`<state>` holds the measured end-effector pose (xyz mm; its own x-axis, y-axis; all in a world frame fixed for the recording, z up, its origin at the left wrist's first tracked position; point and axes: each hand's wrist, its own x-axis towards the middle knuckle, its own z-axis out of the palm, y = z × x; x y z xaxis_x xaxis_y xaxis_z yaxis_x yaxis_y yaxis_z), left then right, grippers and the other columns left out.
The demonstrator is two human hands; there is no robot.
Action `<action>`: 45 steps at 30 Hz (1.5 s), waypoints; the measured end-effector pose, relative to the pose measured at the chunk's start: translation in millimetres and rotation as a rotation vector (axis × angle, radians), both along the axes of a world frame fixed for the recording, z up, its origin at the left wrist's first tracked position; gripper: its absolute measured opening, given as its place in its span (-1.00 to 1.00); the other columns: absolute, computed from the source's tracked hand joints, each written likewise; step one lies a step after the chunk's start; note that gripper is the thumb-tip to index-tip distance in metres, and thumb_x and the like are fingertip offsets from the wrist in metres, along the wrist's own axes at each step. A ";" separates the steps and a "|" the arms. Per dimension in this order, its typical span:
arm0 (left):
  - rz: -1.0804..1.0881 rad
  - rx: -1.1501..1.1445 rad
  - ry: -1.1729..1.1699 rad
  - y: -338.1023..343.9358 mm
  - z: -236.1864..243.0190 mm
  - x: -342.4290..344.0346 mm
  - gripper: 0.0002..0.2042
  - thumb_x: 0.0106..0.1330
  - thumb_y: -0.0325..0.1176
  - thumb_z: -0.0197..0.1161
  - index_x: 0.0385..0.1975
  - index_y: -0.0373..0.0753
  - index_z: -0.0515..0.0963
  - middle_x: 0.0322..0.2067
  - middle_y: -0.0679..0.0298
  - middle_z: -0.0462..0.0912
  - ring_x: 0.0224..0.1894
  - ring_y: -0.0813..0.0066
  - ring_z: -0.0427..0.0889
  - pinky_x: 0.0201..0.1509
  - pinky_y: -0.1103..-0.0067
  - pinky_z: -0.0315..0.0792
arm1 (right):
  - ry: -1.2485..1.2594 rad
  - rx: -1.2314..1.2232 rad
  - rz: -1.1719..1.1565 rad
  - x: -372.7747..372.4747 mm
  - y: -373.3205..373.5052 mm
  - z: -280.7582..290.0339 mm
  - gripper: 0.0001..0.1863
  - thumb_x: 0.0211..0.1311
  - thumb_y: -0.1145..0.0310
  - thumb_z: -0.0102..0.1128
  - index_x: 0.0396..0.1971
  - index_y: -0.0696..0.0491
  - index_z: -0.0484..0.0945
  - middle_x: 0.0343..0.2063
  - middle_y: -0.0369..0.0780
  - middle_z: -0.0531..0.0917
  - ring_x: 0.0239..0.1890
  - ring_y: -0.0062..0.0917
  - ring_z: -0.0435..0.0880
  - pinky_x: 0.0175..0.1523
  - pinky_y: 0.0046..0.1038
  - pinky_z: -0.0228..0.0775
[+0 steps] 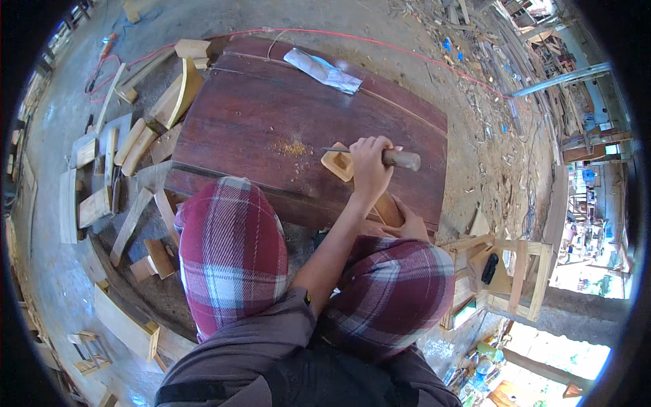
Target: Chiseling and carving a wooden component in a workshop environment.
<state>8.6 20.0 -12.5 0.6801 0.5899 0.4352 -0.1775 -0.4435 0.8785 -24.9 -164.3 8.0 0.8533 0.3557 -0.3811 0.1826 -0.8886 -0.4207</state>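
The left hand [371,159] is clamped round the wooden grip of a bladed tool [401,160], its fingers bunched close to where the metal starts, which seems to favour control over reach. The thin blade points left across the upper edge of a hollowed, carved wooden piece [337,164]; whether it touches the wood cannot be told from here. That piece is over the right part of the worktop [237,112], its pale hollow facing up, probably so that the cavity lies in sight and within the blade's reach. The right hand [411,222], partly hidden behind the right knee [400,292], is wrapped round a brown stem [388,210] that looks like the carved piece's own handle, likely to keep the hollowed end from twisting. The left forearm passes between the knees, which lets the tool come in over the work from the near side. Small shavings [291,147] lie just left of the blade's tip. A folded pale sheet [322,70] rests near the far edge, well apart from both hands, and wood offcuts [141,150] sit beyond the worktop's left side, perhaps to stay out of the way
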 end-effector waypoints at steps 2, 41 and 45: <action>-0.029 0.032 -0.094 -10.7 -1.8 1.0 -0.81 0.04 -0.48 0.31 -0.40 -0.14 0.44 -0.41 0.25 0.48 -0.19 0.15 0.44 -0.05 0.31 0.20 | 0.066 0.019 0.035 0.1 -5.0 0.3 -0.06 -0.17 0.06 0.52 0.31 -0.14 0.32 -0.01 -0.03 0.64 0.02 -0.19 0.64 0.13 -0.29 0.44; -0.236 -0.048 -0.189 -18.4 28.0 -1.7 -0.64 0.05 -0.50 0.31 -0.10 -0.13 0.51 -0.27 0.20 0.50 -0.18 0.22 0.49 -0.06 0.37 0.28 | -0.055 0.277 -0.235 -0.1 -50.6 33.9 -0.11 -0.04 0.36 0.45 0.35 0.08 0.22 0.15 -0.06 0.49 0.13 -0.39 0.53 0.21 -0.39 0.34; -0.266 0.091 -0.195 -22.3 26.4 -0.6 -0.61 0.02 -0.52 0.31 -0.09 -0.11 0.51 -0.32 0.26 0.51 -0.19 0.23 0.49 -0.04 0.36 0.27 | -0.070 0.301 -0.186 1.9 -49.4 37.8 -0.11 -0.03 0.39 0.44 0.35 0.08 0.22 0.15 -0.06 0.50 0.13 -0.40 0.53 0.20 -0.40 0.35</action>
<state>8.0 -2.4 13.9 0.7038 0.3558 0.6149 -0.4578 -0.4347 0.7755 -23.0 -213.7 45.7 0.9343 0.2798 -0.2210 0.0675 -0.7474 -0.6609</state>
